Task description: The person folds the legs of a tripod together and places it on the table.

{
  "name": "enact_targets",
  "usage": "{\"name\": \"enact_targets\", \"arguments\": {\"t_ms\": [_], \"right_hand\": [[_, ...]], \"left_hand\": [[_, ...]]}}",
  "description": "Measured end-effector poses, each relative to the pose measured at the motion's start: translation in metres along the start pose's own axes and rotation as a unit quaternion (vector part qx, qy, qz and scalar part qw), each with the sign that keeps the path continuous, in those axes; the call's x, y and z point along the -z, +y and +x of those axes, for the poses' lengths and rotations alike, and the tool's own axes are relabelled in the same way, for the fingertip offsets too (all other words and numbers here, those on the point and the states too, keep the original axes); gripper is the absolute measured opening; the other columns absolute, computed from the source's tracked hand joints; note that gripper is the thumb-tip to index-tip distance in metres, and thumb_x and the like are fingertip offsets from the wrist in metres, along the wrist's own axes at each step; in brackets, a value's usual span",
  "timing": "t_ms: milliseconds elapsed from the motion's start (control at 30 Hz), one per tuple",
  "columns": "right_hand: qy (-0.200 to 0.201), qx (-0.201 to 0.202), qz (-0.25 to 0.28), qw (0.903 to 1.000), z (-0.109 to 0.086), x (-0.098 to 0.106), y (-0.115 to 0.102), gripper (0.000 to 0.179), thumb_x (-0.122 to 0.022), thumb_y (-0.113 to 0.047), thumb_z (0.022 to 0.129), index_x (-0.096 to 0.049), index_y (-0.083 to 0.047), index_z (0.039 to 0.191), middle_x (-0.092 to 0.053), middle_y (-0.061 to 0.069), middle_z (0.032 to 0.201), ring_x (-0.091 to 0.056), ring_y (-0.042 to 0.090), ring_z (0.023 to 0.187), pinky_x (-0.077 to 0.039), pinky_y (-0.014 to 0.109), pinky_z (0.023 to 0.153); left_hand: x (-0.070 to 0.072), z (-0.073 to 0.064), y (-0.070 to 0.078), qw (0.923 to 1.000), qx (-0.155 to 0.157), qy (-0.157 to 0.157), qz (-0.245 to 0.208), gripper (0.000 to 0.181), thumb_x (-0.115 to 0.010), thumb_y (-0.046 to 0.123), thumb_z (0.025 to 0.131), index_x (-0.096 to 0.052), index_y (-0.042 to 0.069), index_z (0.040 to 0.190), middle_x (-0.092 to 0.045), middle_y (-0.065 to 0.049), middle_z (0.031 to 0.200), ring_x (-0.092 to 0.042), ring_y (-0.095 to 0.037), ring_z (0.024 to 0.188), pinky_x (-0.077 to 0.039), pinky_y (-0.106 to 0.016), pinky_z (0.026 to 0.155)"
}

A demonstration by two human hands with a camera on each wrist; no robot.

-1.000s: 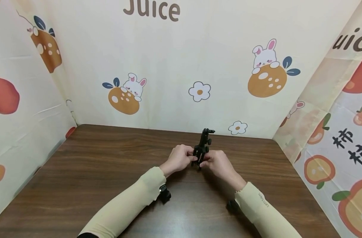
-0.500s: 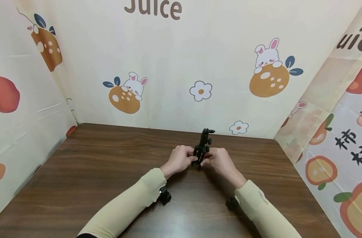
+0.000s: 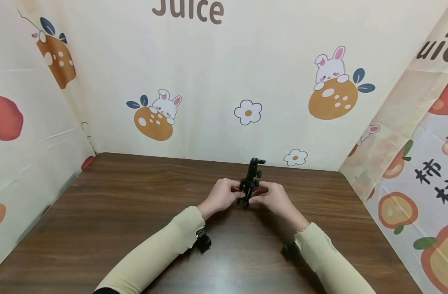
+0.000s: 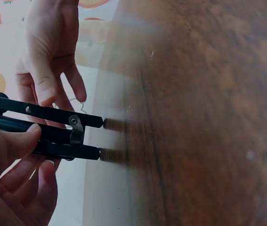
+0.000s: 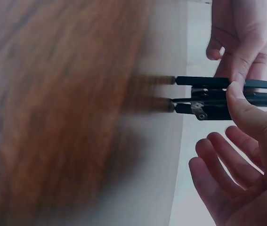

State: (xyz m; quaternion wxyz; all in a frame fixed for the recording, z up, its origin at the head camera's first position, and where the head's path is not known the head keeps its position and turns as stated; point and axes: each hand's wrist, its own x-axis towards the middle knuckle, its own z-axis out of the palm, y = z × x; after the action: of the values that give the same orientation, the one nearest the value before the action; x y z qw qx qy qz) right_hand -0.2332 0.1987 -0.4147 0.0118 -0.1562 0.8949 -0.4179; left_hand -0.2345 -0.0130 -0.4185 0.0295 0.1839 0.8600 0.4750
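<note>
A small black tripod [image 3: 252, 171] stands upright with its legs folded together, knobs along its upper right side and a short arm at the top. My left hand [image 3: 220, 197] grips its legs from the left, thumb [image 4: 15, 140] across the front. On the other side, my right hand [image 3: 274, 199] has its thumb [image 5: 246, 106] against a leg while the other visible fingers [image 5: 218, 165] spread loosely away from the tripod. Its feet [image 4: 100, 153] point down close over the brown wooden table [image 3: 143, 196], which mirrors them in both wrist views.
A pale printed curtain [image 3: 209, 81] with rabbits, oranges and flowers hangs right behind the table's far edge, and similar cloth hangs at both sides. Below the sleeves sit black wrist cameras, one at the left wrist [image 3: 203, 241].
The right hand's fingers have loosened and spread from the tripod legs, showing a gap between thumb and fingers. The left hand and the tripod have stayed nearly still.
</note>
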Motion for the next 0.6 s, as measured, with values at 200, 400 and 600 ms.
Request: {"name": "enact_targets", "arguments": {"t_ms": [200,400,600], "right_hand": [[-0.005,-0.017,0.069,0.9974,-0.003,0.012,-0.004,0.038,-0.082,-0.013,0.083,-0.07,-0.006,0.118,-0.073,0.011,0.107,-0.07,0.023,0.099,-0.055,0.037,0.084],[0.014,-0.003,0.116,0.9931,-0.004,0.029,-0.013,0.034,-0.074,-0.008,0.09,-0.067,-0.003,0.123,-0.07,0.012,0.115,-0.066,0.025,0.104,-0.053,0.03,0.085],[0.032,0.014,0.188,0.9815,-0.004,0.043,-0.024,0.039,-0.072,-0.013,0.093,-0.063,0.0,0.129,-0.067,0.014,0.122,-0.065,0.019,0.107,-0.052,0.028,0.088]], "left_hand": [[0.001,0.0,-0.003,0.9998,0.007,-0.011,-0.014,0.02,-0.076,0.013,0.089,-0.078,0.017,0.109,-0.075,0.004,0.099,-0.068,-0.012,0.094,-0.052,-0.037,0.085],[0.002,-0.003,-0.01,0.999,0.016,-0.025,-0.035,0.02,-0.077,0.011,0.088,-0.077,0.014,0.107,-0.073,0.004,0.099,-0.064,-0.015,0.101,-0.049,-0.039,0.091],[0.001,-0.002,-0.018,0.9954,0.05,-0.037,-0.073,0.021,-0.08,0.012,0.085,-0.077,0.012,0.106,-0.072,0.003,0.102,-0.06,-0.014,0.098,-0.047,-0.035,0.087]]}}
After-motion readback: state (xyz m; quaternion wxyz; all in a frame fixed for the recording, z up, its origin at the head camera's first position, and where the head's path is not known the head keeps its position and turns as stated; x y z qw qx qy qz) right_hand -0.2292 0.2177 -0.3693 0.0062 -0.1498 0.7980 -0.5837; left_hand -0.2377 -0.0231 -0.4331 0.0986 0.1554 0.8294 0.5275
